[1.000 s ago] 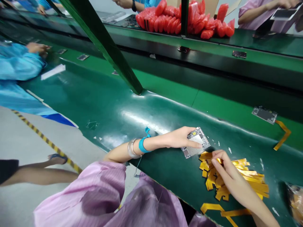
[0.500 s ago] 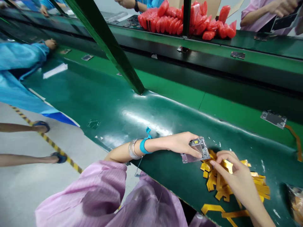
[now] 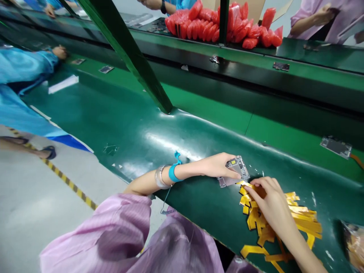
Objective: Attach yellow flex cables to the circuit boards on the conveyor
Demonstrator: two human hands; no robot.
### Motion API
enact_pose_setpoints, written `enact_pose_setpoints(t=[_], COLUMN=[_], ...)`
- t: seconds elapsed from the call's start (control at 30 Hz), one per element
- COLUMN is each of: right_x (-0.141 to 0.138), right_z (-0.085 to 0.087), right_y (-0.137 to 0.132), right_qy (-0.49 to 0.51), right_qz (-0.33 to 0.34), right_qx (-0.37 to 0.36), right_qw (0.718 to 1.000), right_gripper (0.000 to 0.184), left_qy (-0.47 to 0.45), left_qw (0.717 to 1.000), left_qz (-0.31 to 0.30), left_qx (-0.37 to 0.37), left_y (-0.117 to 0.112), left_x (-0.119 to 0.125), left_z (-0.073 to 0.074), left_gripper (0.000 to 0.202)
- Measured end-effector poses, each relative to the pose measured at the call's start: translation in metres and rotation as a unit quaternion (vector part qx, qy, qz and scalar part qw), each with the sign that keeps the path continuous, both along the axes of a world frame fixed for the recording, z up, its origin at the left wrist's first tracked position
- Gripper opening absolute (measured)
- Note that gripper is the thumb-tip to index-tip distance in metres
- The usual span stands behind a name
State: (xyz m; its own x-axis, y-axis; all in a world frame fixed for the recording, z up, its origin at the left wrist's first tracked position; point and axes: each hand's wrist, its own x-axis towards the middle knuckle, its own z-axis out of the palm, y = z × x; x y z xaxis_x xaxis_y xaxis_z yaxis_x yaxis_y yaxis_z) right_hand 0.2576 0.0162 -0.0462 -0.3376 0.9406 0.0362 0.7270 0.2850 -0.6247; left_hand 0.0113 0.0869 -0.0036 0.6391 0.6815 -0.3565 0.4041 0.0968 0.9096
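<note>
My left hand (image 3: 218,167) grips a small grey circuit board (image 3: 234,170) just above the dark green mat (image 3: 142,125), thumb across its lower edge. A blue strap (image 3: 172,171) and a clear bangle circle that wrist. My right hand (image 3: 271,203) lies over a heap of yellow flex strips (image 3: 301,218), fingers pinched on the end of one strip that touches the board's lower right corner.
Another board with an orange strip (image 3: 336,147) lies on the lighter green belt (image 3: 227,113). A slanted green post (image 3: 133,57) meets the mat. Red packets (image 3: 227,24) are piled at the far side. A person in blue (image 3: 22,76) works at left; others stand behind.
My right hand has drawn a yellow strip out of the heap and up to the board's edge. The board on the belt has drifted rightwards. My left hand keeps hold of its board.
</note>
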Motion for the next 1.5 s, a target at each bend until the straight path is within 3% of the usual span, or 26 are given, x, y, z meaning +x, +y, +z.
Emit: enact_pose_setpoints(t=[0.2, 0.37, 0.63, 0.77, 0.83, 1.03, 1.17, 1.5], right_x=[-0.017, -0.018, -0.021, -0.017, -0.017, -0.027, -0.031, -0.033], right_z=[-0.005, -0.005, 0.008, 0.022, 0.029, 0.053, 0.062, 0.052], right_y=[0.016, 0.014, 0.013, 0.007, 0.000, -0.020, -0.024, -0.026], right_qy=[-0.025, -0.052, 0.067, 0.273, 0.323, 0.298, 0.317, 0.354], right_qz=[0.047, -0.009, -0.003, -0.117, -0.156, -0.134, -0.119, -0.129], right_qx=[-0.013, 0.020, -0.101, -0.155, -0.179, -0.277, -0.318, -0.356], right_qw=[0.998, 0.998, 0.993, 0.942, 0.916, 0.904, 0.885, 0.855], right_gripper=[0.033, 0.023, 0.023, 0.025, 0.029, 0.043, 0.042, 0.038], left_qy=[-0.023, -0.030, -0.039, -0.037, -0.038, -0.034, -0.041, -0.032], left_qw=[1.000, 0.999, 0.999, 0.999, 0.999, 0.997, 0.995, 0.993], left_qz=[0.010, 0.027, 0.023, 0.014, -0.002, -0.064, -0.092, -0.114], left_qx=[-0.017, -0.007, -0.010, -0.025, -0.033, -0.031, -0.025, -0.029], left_y=[0.002, 0.002, 0.000, -0.004, -0.007, -0.013, -0.014, -0.012], left_x=[-0.004, -0.007, -0.009, -0.010, -0.009, -0.005, -0.006, -0.006], left_z=[0.004, 0.014, 0.017, 0.020, 0.021, 0.023, 0.026, 0.023], left_gripper=[0.033, 0.030, 0.032, 0.039, 0.041, 0.036, 0.031, 0.035])
